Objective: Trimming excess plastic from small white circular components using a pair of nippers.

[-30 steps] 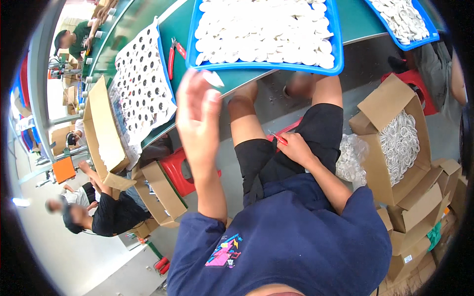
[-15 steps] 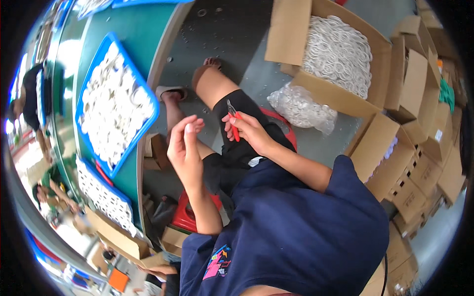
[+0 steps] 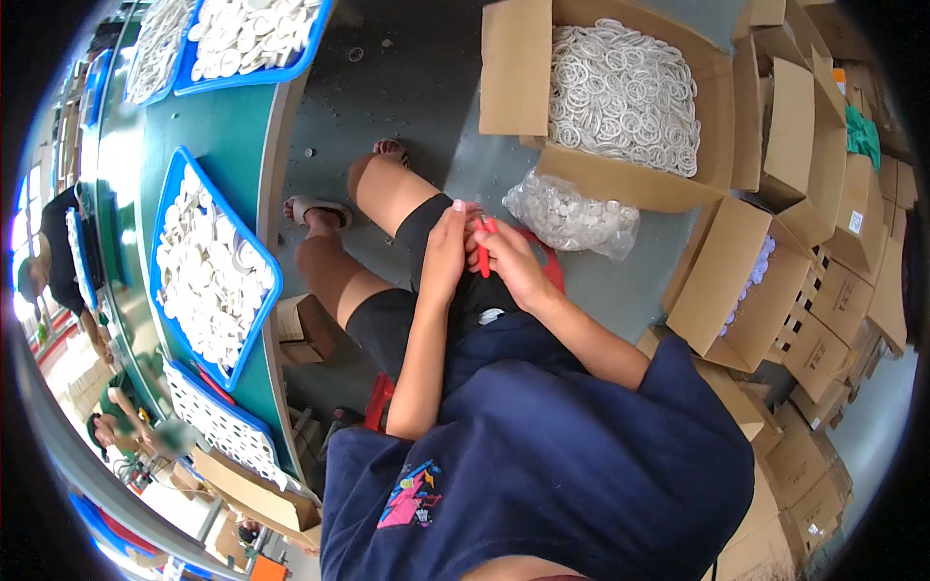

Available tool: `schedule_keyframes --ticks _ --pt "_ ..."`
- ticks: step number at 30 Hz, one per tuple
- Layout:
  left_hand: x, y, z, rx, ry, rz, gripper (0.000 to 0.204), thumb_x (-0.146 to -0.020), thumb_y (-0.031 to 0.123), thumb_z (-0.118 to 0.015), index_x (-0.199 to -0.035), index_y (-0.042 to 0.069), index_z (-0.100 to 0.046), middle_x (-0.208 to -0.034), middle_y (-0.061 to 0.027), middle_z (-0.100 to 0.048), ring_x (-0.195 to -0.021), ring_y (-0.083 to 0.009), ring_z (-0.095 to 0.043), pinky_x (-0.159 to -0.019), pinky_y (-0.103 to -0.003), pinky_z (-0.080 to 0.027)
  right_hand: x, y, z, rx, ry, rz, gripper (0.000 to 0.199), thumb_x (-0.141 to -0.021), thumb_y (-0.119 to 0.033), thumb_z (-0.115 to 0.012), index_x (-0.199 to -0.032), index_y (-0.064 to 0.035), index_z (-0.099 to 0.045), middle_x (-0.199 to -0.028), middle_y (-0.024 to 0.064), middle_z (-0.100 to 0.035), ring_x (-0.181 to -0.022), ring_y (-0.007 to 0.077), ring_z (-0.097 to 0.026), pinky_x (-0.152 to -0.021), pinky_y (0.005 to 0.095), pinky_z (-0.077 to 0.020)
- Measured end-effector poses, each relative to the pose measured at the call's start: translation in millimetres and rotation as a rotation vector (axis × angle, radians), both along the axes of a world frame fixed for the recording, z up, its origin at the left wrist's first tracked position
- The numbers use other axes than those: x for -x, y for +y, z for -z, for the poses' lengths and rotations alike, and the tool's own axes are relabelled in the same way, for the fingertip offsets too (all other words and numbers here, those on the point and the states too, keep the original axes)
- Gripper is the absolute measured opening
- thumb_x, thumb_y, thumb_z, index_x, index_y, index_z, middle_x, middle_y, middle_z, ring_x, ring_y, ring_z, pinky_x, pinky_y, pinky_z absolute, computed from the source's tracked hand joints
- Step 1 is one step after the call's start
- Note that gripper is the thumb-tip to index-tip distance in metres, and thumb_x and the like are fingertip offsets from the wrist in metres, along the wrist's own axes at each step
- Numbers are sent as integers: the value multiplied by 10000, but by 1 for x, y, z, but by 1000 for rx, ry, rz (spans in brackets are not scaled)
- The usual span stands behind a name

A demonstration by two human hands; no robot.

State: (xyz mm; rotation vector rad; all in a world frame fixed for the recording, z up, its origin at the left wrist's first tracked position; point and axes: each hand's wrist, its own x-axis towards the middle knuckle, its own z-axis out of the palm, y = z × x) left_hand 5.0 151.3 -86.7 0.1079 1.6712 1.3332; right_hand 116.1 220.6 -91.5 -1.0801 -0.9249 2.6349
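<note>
My right hand [image 3: 512, 263] is closed round small pliers with red handles [image 3: 485, 254], held above my lap. The jaws of the pliers are mostly hidden between the two hands. Right beside it, my left hand [image 3: 447, 247] meets the fingers of my right hand. Its fingertips are pressed together; whatever they hold, if anything, is too small or hidden to name. To the left, a blue tray [image 3: 275, 281] heaped with white plastic pieces [image 3: 208, 276] lies on the green table.
Another blue tray [image 3: 321, 39] of white discs stands farther up the green table [image 3: 228, 126]. On the right, a cardboard box [image 3: 717, 116] holds white rings [image 3: 625, 97], with a clear bag [image 3: 572, 218] of white pieces beside it. Stacked cartons [image 3: 838, 310] line the far right.
My left hand has swung right and come together with my right hand at the pliers; its fingers, apart before, are now closed. The view has shifted, showing more of the upper tray.
</note>
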Motion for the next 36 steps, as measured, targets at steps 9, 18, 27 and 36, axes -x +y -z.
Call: schedule_keyframes --ticks 9,18,27,36 --pt "-85 131 66 83 493 728 373 -923 294 -558 -910 -56 -685 -857 -282 -664 -931 -438 -657 -812 -482 -519 -124 -10 79 -710 -690 242 303 -928 -241 -622 -1093 13 -601 -881 160 -626 -873 284 -622 -832 395 -474" --pt "-149 145 265 609 584 1564 385 -881 184 -590 -1237 54 -654 -1344 -146 -596 -1226 -296 -587 -974 -501 -477 -225 -104 165 -721 -1173 290 314 -883 -207 -602 -1085 33 -615 -1025 239 -638 -970 395 -616 -873 448 -473" --pt "-137 130 286 620 714 1541 825 -735 263 -776 -1441 75 -393 -1546 -152 -305 -1404 -320 -373 -1078 -520 -399 -216 -128 188 -405 -1324 316 366 -895 -322 -584 -1021 18 -634 -886 189 -676 -835 301 -640 -789 394 -491" --pt "-132 128 339 714 576 1604 1090 -647 468 -824 -1495 45 -288 -1555 -194 -259 -1433 -434 -256 -1129 -643 -260 -212 -119 183 -249 -1302 315 343 -935 -276 -562 -1063 38 -620 -919 220 -662 -831 326 -609 -782 421 -479"
